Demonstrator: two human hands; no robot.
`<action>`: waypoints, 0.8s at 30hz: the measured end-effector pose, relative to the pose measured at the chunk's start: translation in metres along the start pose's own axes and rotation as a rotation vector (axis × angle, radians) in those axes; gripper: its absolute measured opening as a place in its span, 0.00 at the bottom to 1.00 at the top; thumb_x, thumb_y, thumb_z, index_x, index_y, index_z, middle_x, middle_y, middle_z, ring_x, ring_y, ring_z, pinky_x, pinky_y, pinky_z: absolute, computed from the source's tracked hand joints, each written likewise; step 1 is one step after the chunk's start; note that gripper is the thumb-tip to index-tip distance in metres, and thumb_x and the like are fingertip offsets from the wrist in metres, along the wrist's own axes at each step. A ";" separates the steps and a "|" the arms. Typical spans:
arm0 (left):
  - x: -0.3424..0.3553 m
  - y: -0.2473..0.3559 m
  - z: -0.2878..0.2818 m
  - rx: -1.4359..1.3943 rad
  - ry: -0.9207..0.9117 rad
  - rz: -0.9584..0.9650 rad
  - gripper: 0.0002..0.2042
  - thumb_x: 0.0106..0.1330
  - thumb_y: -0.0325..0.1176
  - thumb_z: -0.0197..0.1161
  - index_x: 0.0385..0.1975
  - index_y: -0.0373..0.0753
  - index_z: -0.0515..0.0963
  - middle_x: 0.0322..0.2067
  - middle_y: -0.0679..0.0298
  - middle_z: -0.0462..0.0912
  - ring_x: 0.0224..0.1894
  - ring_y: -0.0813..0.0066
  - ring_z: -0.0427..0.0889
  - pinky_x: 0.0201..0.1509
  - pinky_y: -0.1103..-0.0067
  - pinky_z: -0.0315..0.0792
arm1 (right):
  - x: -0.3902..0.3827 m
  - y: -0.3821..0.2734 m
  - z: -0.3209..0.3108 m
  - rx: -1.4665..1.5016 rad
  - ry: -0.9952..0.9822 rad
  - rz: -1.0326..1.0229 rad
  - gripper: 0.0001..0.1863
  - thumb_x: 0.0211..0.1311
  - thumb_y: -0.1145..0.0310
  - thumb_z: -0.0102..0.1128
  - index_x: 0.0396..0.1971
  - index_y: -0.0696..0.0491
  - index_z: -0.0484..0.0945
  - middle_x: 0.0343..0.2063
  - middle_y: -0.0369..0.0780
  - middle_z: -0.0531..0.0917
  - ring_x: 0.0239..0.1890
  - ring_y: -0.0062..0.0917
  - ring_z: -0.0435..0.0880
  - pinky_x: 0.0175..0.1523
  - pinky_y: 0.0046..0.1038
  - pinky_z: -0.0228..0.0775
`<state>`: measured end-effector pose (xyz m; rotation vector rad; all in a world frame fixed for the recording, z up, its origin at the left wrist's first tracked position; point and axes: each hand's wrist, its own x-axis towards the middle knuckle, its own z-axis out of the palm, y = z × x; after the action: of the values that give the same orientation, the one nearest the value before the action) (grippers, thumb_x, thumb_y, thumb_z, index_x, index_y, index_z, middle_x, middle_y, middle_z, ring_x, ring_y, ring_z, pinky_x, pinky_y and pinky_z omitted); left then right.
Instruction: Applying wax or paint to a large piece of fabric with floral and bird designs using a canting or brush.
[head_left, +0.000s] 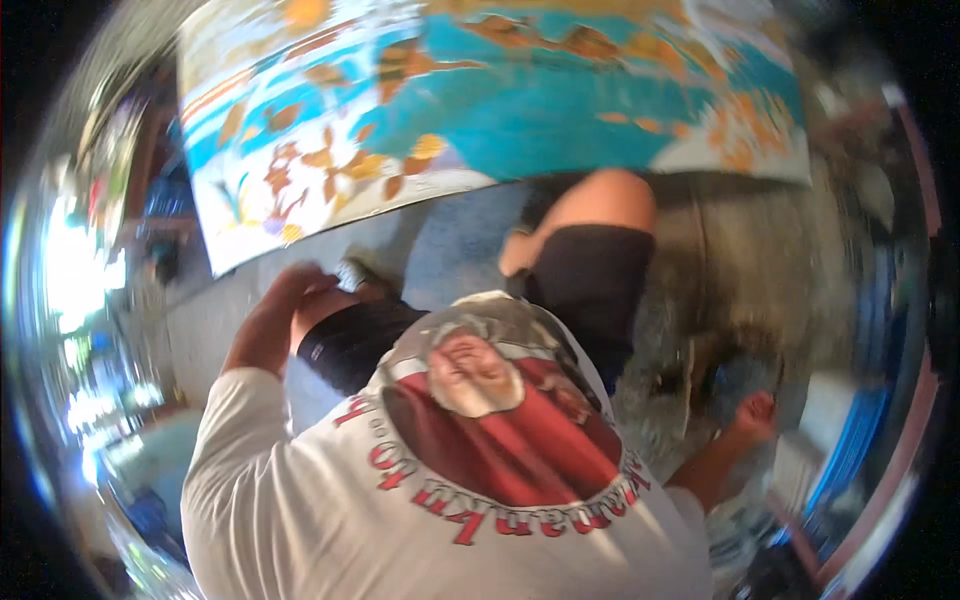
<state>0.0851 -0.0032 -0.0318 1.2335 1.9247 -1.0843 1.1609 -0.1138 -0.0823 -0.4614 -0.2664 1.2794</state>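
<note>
My left hand (305, 280) rests on my left knee, its fingers lying loosely over it and partly in shadow, with nothing seen in them. Out to my right, my right hand (755, 412) is held low, away from my body. Its fingers look curled, but blur hides whether anything is in them. It is nearest to a pale box-like thing (815, 405) and a dark grey, bag-like shape (745, 378). In front of my knees stretches a wide panel (530, 120) with turquoise, white and orange-brown leaf and fish shapes; neither hand touches it.
Beneath me is a worn concrete floor (690, 250). A blue-edged stack or crate (850, 450) stands at the right, near a reddish curved bar (915, 400). Bright light and blurred clutter (110, 390) fill the left side.
</note>
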 end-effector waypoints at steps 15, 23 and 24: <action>-0.009 -0.012 -0.005 -0.579 -0.133 0.247 0.40 0.65 0.72 0.57 0.50 0.32 0.84 0.46 0.48 0.88 0.49 0.55 0.87 0.55 0.63 0.79 | 0.212 0.452 0.560 0.028 -0.617 0.587 0.13 0.71 0.66 0.59 0.49 0.58 0.79 0.28 0.34 0.70 0.32 0.21 0.70 0.37 0.24 0.64; -0.017 -0.037 -0.018 -0.949 -0.056 0.415 0.38 0.66 0.68 0.59 0.32 0.27 0.85 0.32 0.48 0.87 0.37 0.56 0.86 0.44 0.64 0.79 | 0.059 0.779 0.662 -0.245 -0.869 0.965 0.15 0.76 0.65 0.55 0.53 0.57 0.80 0.39 0.40 0.85 0.34 0.22 0.80 0.40 0.30 0.78; -0.011 -0.042 -0.014 -0.969 -0.057 0.418 0.38 0.66 0.68 0.59 0.32 0.27 0.85 0.32 0.48 0.87 0.37 0.56 0.86 0.44 0.64 0.79 | 0.039 0.812 0.666 -0.300 -0.957 0.955 0.15 0.76 0.64 0.55 0.54 0.57 0.80 0.37 0.40 0.86 0.34 0.23 0.83 0.40 0.33 0.82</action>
<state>0.0501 -0.0055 -0.0025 0.9274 1.6728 0.0703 0.1842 0.2194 0.1173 -0.1748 -1.1489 2.3688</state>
